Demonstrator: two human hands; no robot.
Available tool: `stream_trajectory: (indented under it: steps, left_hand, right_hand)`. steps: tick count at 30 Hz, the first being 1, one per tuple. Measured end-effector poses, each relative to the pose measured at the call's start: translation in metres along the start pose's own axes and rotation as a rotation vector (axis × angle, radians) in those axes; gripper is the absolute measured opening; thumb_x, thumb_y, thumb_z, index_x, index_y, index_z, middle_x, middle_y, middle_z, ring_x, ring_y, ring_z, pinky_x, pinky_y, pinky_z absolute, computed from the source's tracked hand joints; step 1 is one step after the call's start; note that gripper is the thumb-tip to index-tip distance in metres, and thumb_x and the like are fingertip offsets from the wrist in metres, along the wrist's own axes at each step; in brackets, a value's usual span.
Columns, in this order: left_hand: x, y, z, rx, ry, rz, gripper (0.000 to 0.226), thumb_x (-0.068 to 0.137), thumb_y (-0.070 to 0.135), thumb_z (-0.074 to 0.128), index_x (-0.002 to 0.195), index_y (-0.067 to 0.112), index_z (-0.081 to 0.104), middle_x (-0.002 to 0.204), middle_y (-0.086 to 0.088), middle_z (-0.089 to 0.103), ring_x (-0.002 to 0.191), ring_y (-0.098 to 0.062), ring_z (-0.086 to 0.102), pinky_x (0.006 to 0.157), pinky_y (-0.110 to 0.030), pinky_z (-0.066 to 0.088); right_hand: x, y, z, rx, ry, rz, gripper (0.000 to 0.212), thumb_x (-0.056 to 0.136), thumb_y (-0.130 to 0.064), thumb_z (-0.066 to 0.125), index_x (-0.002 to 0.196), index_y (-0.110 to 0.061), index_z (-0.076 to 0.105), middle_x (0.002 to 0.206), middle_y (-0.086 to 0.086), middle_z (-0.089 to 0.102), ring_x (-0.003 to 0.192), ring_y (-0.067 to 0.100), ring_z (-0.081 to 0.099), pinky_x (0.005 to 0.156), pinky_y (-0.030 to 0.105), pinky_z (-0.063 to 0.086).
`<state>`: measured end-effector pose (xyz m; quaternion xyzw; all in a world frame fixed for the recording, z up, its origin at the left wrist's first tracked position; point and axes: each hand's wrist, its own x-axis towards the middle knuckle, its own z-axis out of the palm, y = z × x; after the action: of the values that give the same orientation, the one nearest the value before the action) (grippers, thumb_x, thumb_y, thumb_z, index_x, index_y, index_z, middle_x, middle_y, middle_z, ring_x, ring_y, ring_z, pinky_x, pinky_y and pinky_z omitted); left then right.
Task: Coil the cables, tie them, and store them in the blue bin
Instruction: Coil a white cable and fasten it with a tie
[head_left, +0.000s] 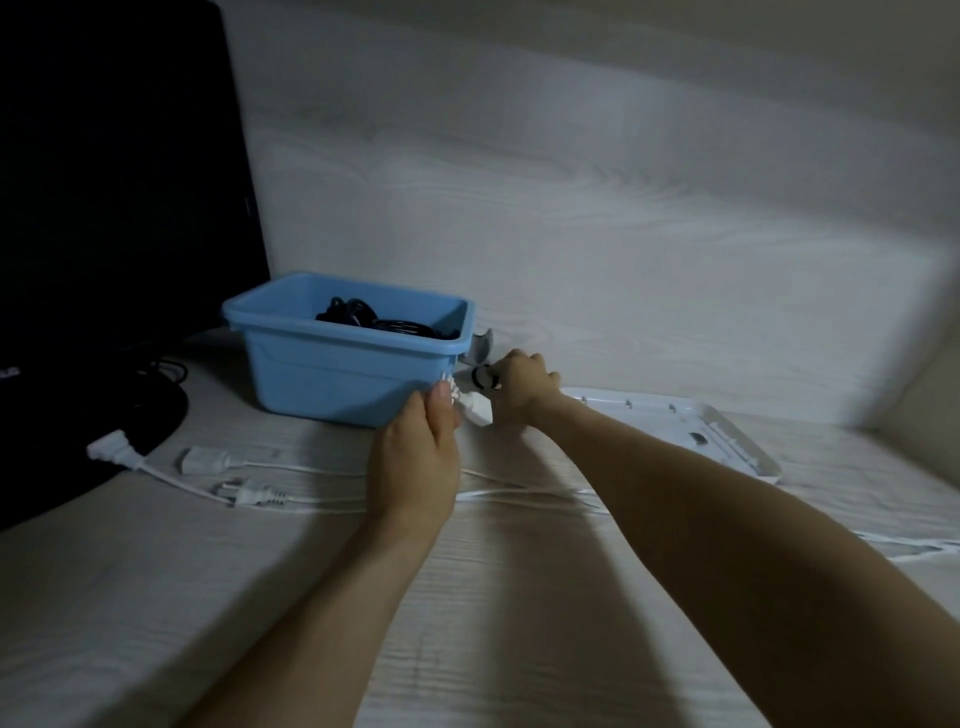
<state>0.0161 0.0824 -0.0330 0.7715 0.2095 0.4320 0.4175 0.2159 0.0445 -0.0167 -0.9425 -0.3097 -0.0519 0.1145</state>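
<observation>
A blue bin (332, 374) stands on the pale table and holds coiled black cables (374, 319). Just to its right, my left hand (415, 457) grips a white cable bundle whose plug (479, 410) sticks out between my hands. My right hand (524, 387) pinches a black tie strap (480, 378) wrapped at the bundle's end. Loose white cables (311, 501) with plugs (249, 491) lie on the table left of and under my left wrist; more white cable runs off under my right forearm.
A black monitor (114, 182) with its round base (104, 431) and black leads stands at the left. A flat white plastic tray (691, 426) lies at the right, behind my right forearm. A pale wood-grain wall (597, 208) closes the back. A grey object (480, 345) sits behind the bin's right corner.
</observation>
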Motion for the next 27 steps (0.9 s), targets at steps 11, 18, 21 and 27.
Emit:
stream_trajectory:
  steps: [11,18,21,27]
  left_hand:
    - [-0.007,0.002,0.0,0.035,0.063,0.165,0.046,0.098,0.047,0.03,0.065,0.02,0.049,0.06,-0.002,0.059,0.056,-0.021,0.057,0.049,-0.032,0.041]
    - [-0.006,-0.002,0.002,0.069,0.037,0.225,0.065,0.094,0.058,0.022,0.072,0.01,0.061,0.062,-0.005,0.064,0.056,-0.023,0.059,0.052,-0.043,0.05]
    - [-0.007,-0.003,0.003,0.076,0.024,0.227,0.068,0.093,0.059,0.021,0.073,0.008,0.061,0.066,-0.009,0.067,0.06,-0.027,0.061,0.056,-0.045,0.051]
    - [-0.008,0.0,0.002,0.099,0.0,0.233,0.068,0.095,0.06,0.021,0.072,0.01,0.061,0.063,-0.005,0.063,0.058,-0.022,0.058,0.054,-0.043,0.05]
  right_hand:
    - [-0.045,0.032,-0.018,0.35,0.193,-0.022,0.007,0.087,-0.016,0.07,0.087,-0.01,0.074,0.077,0.007,0.063,0.072,0.025,0.056,0.061,0.028,0.039]
    - [-0.091,0.044,-0.034,0.167,0.074,-0.191,0.013,0.086,-0.004,0.063,0.094,-0.006,0.073,0.085,0.007,0.065,0.078,0.026,0.058,0.066,0.027,0.041]
    - [-0.107,0.042,-0.031,0.106,-0.037,-0.233,0.017,0.085,-0.008,0.063,0.097,-0.012,0.075,0.096,0.006,0.071,0.085,0.024,0.062,0.066,0.021,0.041]
    - [-0.096,0.04,-0.041,0.232,0.019,-0.172,0.04,0.081,0.002,0.057,0.118,-0.011,0.066,0.113,0.008,0.068,0.103,0.025,0.063,0.083,0.027,0.05]
